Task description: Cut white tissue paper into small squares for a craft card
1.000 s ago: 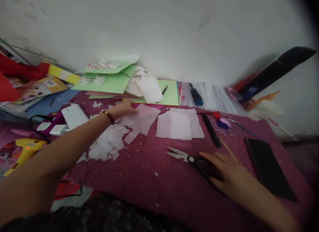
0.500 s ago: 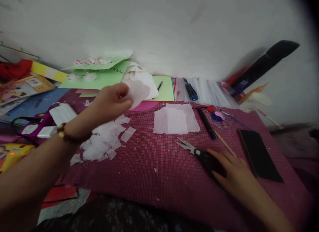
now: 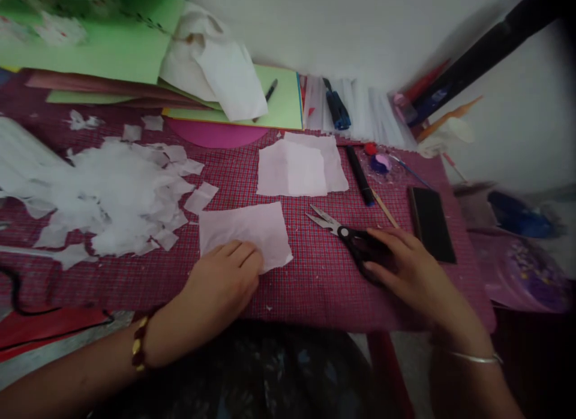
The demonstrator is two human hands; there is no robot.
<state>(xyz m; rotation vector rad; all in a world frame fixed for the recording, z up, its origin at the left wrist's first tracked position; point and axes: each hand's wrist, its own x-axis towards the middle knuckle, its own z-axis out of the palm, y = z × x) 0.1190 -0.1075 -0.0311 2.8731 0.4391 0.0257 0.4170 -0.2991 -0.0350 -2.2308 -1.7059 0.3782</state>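
My left hand (image 3: 222, 282) rests flat, fingers out, on the near edge of a pale pink tissue sheet (image 3: 252, 230) lying on the red checked cloth (image 3: 315, 275). My right hand (image 3: 405, 269) lies over the black handles of a pair of scissors (image 3: 342, 232), whose blades point left toward the sheet. Whether the fingers go through the handles is hidden. Two more pink tissue sheets (image 3: 299, 167) lie stacked just beyond.
A heap of white tissue scraps (image 3: 112, 194) covers the left. Green card sheets (image 3: 103, 53) and a crumpled white tissue (image 3: 216, 65) lie at the back by the wall. A black marker (image 3: 360, 176), a black phone (image 3: 431, 224) and white sticks (image 3: 373, 110) sit at right.
My left hand carried a pink tissue sheet from the back and laid it down near the front edge. The view tilted down and closer. My right hand stayed on the scissors.
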